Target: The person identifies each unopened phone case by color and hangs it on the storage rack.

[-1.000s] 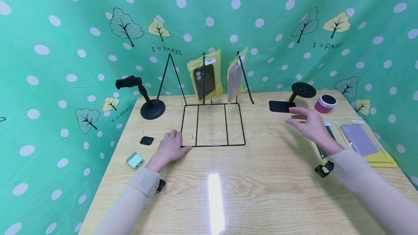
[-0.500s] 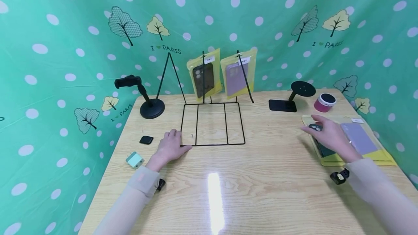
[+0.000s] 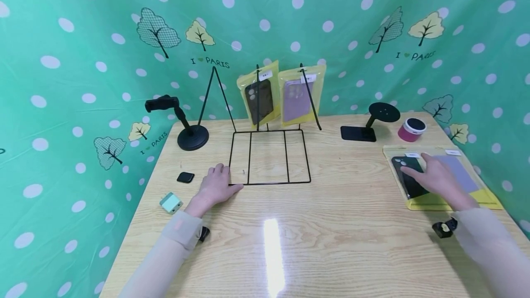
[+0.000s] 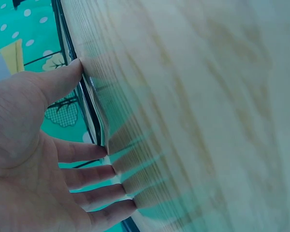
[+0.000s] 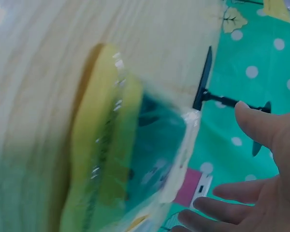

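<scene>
My left hand [image 3: 215, 183] rests on the front left corner of a black wire display rack [image 3: 269, 183], its thumb and fingertips down at the wire and tabletop. From the rack's tall hooks hang a black phone case [image 3: 265, 102] and a lilac phone case [image 3: 293, 101], each in a yellow-and-clear pouch. At the right, my right hand [image 3: 440, 178] is over a flat pouch with a dark phone case [image 3: 406, 185], thumb and fingers spread apart. A second lilac case [image 3: 459, 174] lies beside it, partly hidden by that hand. In the right wrist view, the dark case's pouch [image 5: 106, 125] is blurred.
A black stand with a round base [image 3: 193, 138] is at the back left. Near the left hand lie a small black piece [image 3: 186, 177] and a pale green charger [image 3: 171, 203]. A black phone stand [image 3: 358, 134] and a pink-and-white round device [image 3: 411, 130] stand at the back right.
My right hand has moved right and down from beside the phone stand to over the flat pouches. The hanging lilac pouch has swung to face forward. My left hand has stayed put.
</scene>
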Demonstrator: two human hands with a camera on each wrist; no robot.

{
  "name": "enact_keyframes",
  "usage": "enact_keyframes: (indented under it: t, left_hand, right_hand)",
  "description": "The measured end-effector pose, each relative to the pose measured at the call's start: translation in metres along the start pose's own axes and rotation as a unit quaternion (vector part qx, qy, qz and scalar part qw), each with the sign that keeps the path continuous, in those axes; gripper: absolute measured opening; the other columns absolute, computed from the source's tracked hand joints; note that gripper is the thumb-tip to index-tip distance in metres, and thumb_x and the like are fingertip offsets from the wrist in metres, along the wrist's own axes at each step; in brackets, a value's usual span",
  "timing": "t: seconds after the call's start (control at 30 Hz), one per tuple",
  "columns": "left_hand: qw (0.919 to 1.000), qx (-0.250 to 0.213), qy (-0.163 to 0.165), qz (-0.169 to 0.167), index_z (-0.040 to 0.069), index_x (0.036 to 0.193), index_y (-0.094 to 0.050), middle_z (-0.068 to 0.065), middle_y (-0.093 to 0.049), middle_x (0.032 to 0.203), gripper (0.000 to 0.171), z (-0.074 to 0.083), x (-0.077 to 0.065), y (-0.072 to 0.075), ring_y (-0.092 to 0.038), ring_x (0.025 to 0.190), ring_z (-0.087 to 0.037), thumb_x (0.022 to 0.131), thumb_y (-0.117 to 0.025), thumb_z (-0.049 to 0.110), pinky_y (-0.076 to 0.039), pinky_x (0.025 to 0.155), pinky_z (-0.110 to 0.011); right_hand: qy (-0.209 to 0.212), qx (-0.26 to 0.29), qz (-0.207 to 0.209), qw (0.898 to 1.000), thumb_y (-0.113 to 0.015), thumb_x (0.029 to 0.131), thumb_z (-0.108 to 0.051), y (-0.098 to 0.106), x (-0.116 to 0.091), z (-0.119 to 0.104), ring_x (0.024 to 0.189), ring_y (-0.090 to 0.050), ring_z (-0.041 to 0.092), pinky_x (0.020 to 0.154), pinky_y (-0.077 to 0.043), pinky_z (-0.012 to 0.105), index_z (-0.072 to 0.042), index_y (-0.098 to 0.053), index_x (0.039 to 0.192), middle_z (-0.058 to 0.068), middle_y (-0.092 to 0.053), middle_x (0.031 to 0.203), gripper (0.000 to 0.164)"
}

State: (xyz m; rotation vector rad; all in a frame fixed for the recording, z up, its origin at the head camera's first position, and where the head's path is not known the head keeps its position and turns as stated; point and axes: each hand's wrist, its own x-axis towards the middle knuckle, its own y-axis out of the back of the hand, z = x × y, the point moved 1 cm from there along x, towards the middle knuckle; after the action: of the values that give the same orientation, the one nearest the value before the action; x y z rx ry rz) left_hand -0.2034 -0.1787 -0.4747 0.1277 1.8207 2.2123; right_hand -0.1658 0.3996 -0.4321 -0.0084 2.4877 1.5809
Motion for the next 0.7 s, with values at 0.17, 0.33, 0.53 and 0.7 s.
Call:
enact_keyframes:
  t: [0.17, 0.33, 0.53, 0.7]
  left_hand:
    - [1.0, 0.0, 0.0, 0.001, -0.01, 0.132, -0.045, -0.029, -0.039, 0.135, 0.08, 0.0, 0.0, 0.0, -0.041, 0.117, -0.045, 0.088, -0.06, 0.054, -0.044, 0.084, -0.055]
    - [1.0, 0.001, 0.001, 0.004, -0.01, 0.131, -0.045, -0.029, -0.04, 0.134, 0.079, 0.0, 0.0, -0.001, -0.042, 0.115, -0.044, 0.087, -0.061, 0.055, -0.044, 0.082, -0.055]
    - [1.0, 0.001, 0.002, 0.004, -0.01, 0.132, -0.045, -0.029, -0.039, 0.135, 0.08, 0.0, 0.0, -0.001, -0.041, 0.116, -0.045, 0.088, -0.061, 0.054, -0.044, 0.083, -0.055]
    - [1.0, 0.0, 0.002, 0.001, -0.01, 0.132, -0.045, -0.029, -0.039, 0.135, 0.08, 0.0, 0.0, -0.002, -0.041, 0.116, -0.044, 0.088, -0.061, 0.054, -0.044, 0.083, -0.055]
  right_hand:
    - [-0.017, 0.007, -0.023, 1.0, -0.045, 0.093, -0.06, -0.002, -0.002, 0.012, 0.119, -0.018, 0.065, 0.092, -0.023, 0.071, 0.024, -0.006, 0.138, 0.05, -0.014, 0.133, 0.103]
    - [-0.038, 0.019, -0.041, 0.998, -0.041, 0.094, -0.061, -0.006, -0.002, 0.021, 0.123, -0.011, 0.065, 0.094, -0.019, 0.071, 0.023, -0.003, 0.139, 0.048, -0.006, 0.137, 0.102]
    - [-0.045, 0.015, -0.046, 0.998, -0.04, 0.094, -0.061, -0.011, 0.0, 0.027, 0.122, -0.012, 0.064, 0.094, -0.02, 0.07, 0.024, -0.004, 0.137, 0.046, -0.004, 0.139, 0.103]
    - [-0.055, 0.008, -0.052, 0.997, -0.038, 0.095, -0.061, -0.013, 0.001, 0.029, 0.121, -0.014, 0.065, 0.093, -0.022, 0.07, 0.025, -0.007, 0.136, 0.045, -0.002, 0.14, 0.101]
